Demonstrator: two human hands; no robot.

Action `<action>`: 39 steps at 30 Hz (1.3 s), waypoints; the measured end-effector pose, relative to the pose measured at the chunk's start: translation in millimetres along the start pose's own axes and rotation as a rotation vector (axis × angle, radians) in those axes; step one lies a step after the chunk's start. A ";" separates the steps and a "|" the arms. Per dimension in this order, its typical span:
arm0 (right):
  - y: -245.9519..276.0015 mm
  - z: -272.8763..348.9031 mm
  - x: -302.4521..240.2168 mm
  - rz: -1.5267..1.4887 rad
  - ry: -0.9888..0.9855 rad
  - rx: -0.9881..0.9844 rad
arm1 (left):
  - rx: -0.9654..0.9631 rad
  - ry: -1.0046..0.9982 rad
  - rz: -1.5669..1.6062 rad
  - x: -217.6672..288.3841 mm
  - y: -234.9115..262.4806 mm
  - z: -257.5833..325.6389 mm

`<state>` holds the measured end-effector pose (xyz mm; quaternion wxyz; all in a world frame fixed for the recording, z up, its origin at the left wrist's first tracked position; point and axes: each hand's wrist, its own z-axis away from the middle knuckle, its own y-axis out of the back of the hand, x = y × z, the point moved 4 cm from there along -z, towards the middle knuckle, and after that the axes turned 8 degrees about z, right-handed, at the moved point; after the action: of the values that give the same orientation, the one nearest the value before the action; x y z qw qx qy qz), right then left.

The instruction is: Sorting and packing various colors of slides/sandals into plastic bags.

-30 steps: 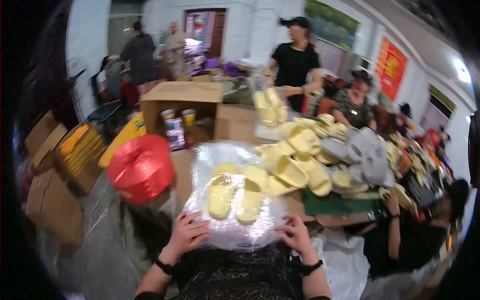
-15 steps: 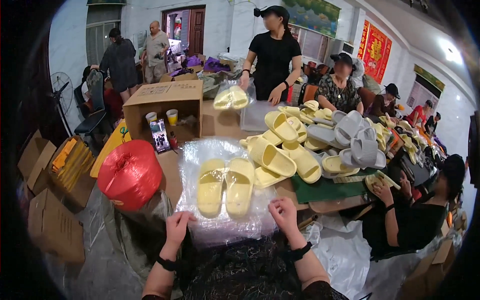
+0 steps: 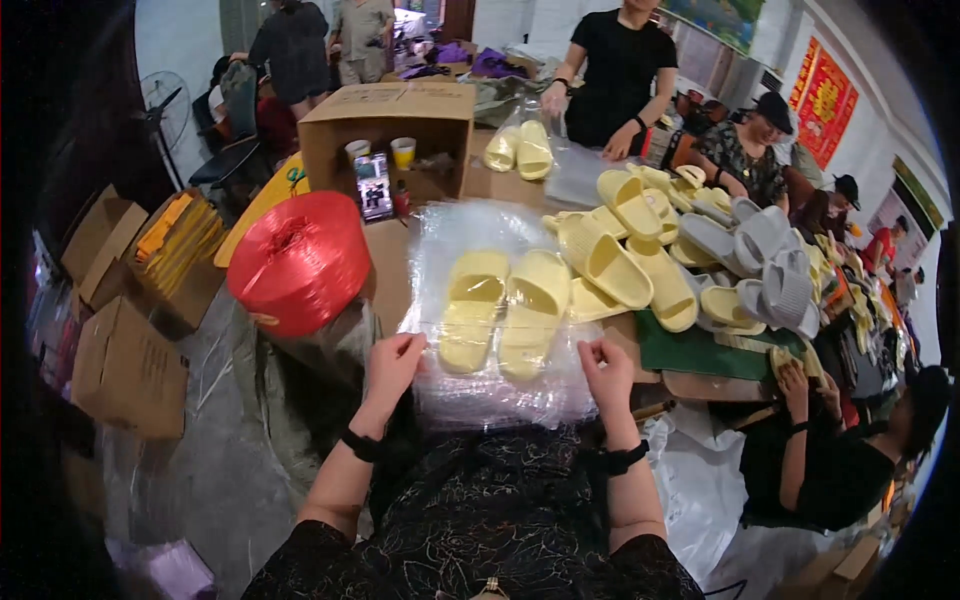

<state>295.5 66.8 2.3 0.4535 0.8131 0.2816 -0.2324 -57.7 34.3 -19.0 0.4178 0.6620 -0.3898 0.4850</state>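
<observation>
A pair of pale yellow slippers lies side by side on a stack of clear plastic bags on the table in front of me. My left hand rests on the near left corner of the plastic, fingers curled on it. My right hand pinches the near right edge of the plastic beside the right slipper. Both wrists wear dark bands.
A big red spool of twine stands left of the bags. Behind are an open cardboard box with cups, and a heap of yellow and grey slippers to the right. A person in black bags slippers opposite; another sits at right. Cartons stand left.
The view has tilted down and closer to the table. Both hands have slid up the near edge of the plastic toward the slippers. The person opposite has lowered a bagged yellow pair onto the table.
</observation>
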 end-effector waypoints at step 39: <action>-59.2 19.5 -16.7 -0.148 -0.173 -0.204 | -0.064 -0.500 -0.248 -11.6 -54.4 13.4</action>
<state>241.3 71.2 -32.4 0.5380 0.7167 0.3228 -0.3045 -6.0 42.0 -42.2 0.3855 0.7901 -0.4120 0.2395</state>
